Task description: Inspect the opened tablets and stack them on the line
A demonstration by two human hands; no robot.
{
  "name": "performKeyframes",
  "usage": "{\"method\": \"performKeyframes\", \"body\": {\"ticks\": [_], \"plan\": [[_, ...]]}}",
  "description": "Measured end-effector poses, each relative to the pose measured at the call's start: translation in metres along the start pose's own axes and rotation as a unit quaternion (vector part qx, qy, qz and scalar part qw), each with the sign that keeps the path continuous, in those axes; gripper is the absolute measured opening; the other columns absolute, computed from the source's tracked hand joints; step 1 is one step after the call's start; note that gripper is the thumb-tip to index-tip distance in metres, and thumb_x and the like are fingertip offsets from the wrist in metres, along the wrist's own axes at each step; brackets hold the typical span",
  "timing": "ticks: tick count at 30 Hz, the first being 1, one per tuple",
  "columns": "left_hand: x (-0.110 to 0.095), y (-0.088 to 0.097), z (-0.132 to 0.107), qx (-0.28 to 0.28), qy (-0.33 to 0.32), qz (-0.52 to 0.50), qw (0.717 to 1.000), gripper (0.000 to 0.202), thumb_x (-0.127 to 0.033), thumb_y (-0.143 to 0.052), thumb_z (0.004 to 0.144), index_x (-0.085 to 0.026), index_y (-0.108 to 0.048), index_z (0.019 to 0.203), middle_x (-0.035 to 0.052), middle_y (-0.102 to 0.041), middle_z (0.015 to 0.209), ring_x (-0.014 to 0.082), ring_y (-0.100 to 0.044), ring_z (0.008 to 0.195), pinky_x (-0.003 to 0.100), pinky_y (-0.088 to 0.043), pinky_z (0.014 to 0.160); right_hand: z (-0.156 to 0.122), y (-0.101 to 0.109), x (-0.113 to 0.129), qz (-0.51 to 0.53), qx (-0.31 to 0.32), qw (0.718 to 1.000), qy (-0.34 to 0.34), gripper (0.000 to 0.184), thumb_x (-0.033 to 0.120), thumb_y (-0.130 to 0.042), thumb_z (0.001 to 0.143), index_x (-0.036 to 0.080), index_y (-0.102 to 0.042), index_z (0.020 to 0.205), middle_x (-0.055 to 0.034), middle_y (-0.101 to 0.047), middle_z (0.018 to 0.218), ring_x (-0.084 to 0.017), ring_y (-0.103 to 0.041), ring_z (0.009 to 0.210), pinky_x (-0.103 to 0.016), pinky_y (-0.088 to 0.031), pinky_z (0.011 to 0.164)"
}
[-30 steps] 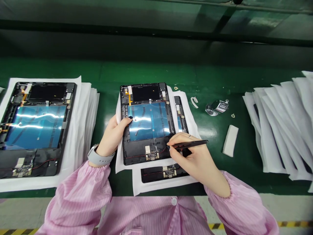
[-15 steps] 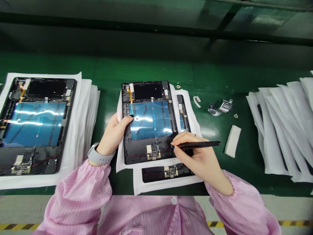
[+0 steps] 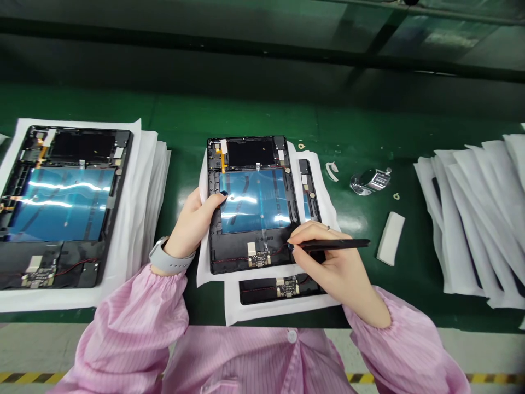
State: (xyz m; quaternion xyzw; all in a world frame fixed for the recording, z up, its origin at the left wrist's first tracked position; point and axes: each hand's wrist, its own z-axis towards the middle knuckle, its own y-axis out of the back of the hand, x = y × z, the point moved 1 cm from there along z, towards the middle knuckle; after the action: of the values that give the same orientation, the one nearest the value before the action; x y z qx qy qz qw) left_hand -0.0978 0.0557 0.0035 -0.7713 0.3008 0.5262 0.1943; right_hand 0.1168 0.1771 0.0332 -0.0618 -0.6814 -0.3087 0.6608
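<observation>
An opened tablet back (image 3: 250, 205), black frame with a blue film-covered battery, lies on white foam sheets in front of me. My left hand (image 3: 197, 221) grips its left edge, thumb on the frame. My right hand (image 3: 332, 262) pinches a black stylus-like tool (image 3: 332, 244) whose tip touches the tablet's lower right corner, near a red wire. A second opened tablet (image 3: 283, 287) lies underneath, shifted to the right and toward me.
Another opened tablet (image 3: 61, 205) rests on a stack of white foam sheets (image 3: 147, 180) at left. Fanned foam-wrapped units (image 3: 476, 213) lie at right. A metal hand counter (image 3: 369, 180), a white foam block (image 3: 390, 238) and small scraps sit on the green belt (image 3: 246, 117).
The view shifted slightly. My right hand and the tool moved a little right along the tablet's lower edge; the left hand kept its hold.
</observation>
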Motion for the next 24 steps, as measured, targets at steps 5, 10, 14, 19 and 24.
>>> {"method": "performKeyframes", "body": {"ticks": [5, 10, 14, 19, 24], "plan": [[-0.0007, 0.0003, -0.0003, 0.000, 0.002, 0.003, 1.000, 0.012, -0.032, -0.067, 0.076, -0.021, -0.065, 0.082, -0.0031, -0.061, 0.074, 0.0163, -0.054, 0.065, 0.027, -0.044, 0.061, 0.0000, -0.0002, -0.0010, 0.001, 0.001, 1.000, -0.006, 0.020, 0.005, -0.058, 0.087, 0.024, -0.065, 0.089, -0.0024, -0.065, 0.084, -0.020, -0.065, 0.078, -0.035, -0.053, 0.066], [-0.0009, 0.0002, -0.0005, 0.003, 0.012, 0.008, 1.000, 0.017, -0.035, -0.067, 0.075, -0.021, -0.065, 0.084, -0.0019, -0.064, 0.078, 0.0178, -0.056, 0.067, 0.028, -0.045, 0.061, 0.0015, 0.0011, -0.0010, 0.015, 0.000, 1.000, -0.012, 0.019, 0.006, -0.059, 0.085, 0.024, -0.065, 0.086, -0.0022, -0.066, 0.082, -0.020, -0.064, 0.075, -0.034, -0.051, 0.064], [0.0008, 0.0009, 0.0000, -0.004, 0.013, 0.013, 1.000, 0.016, -0.034, -0.067, 0.075, -0.020, -0.065, 0.084, -0.0022, -0.061, 0.075, 0.0165, -0.054, 0.065, 0.027, -0.043, 0.058, 0.0009, 0.0002, -0.0006, 0.002, 0.003, 1.000, -0.006, 0.020, 0.005, -0.058, 0.086, 0.024, -0.065, 0.088, -0.0022, -0.065, 0.083, -0.019, -0.064, 0.076, -0.034, -0.051, 0.065], [0.0020, 0.0016, 0.0001, 0.000, 0.014, 0.000, 1.000, 0.015, -0.032, -0.068, 0.077, -0.020, -0.066, 0.086, -0.0028, -0.061, 0.074, 0.0153, -0.055, 0.066, 0.025, -0.044, 0.059, -0.0003, 0.0004, -0.0009, -0.010, 0.006, 1.000, 0.010, 0.021, 0.004, -0.057, 0.086, 0.024, -0.064, 0.089, -0.0013, -0.064, 0.083, -0.019, -0.063, 0.077, -0.033, -0.051, 0.066], [0.0000, 0.0006, -0.0012, -0.009, 0.029, -0.014, 0.999, 0.019, -0.034, -0.071, 0.075, -0.020, -0.067, 0.087, -0.0024, -0.064, 0.074, 0.0162, -0.058, 0.066, 0.026, -0.046, 0.060, 0.0010, 0.0084, -0.0009, 0.050, -0.021, 0.998, -0.036, 0.019, 0.006, -0.059, 0.085, 0.024, -0.064, 0.088, -0.0006, -0.065, 0.083, -0.018, -0.064, 0.075, -0.030, -0.051, 0.063]]}}
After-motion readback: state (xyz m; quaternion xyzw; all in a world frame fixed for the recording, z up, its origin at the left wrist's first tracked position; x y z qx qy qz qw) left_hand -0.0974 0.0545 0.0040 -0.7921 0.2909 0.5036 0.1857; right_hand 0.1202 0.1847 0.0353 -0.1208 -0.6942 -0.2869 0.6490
